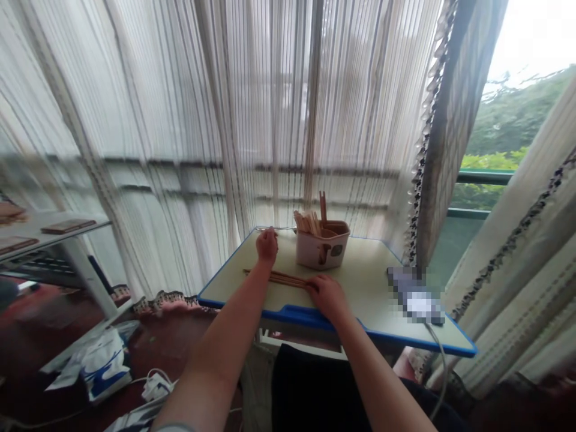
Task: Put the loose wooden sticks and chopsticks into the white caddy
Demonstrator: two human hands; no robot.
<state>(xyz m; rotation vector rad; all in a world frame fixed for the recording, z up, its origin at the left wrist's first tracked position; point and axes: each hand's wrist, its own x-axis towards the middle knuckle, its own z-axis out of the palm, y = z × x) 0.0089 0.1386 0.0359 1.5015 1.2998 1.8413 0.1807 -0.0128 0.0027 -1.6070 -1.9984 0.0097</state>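
Note:
My left hand [267, 246] is closed at the table's far left edge, gripping a thin silvery utensil [285, 228] that lies sideways; whether it is a spoon or a fork I cannot tell. Nearer to me, several brown wooden chopsticks [288, 279] lie across the tabletop. The fingers of my right hand [326, 292] are curled over their right ends. Behind them stands a pale holder [310, 255] with a brown mark on its front. Light wooden sticks [306, 223] fill its left part, and a pair of chopsticks [323, 207] stands upright towards the back.
A blue-edged table [369, 258] carries all this. On its right lies a blurred-out device [416, 300] with a cable hanging off the front edge. Striped curtains [180, 120] hang close behind. To the left are a white shelf [76, 225] and bags [105, 363] on the floor.

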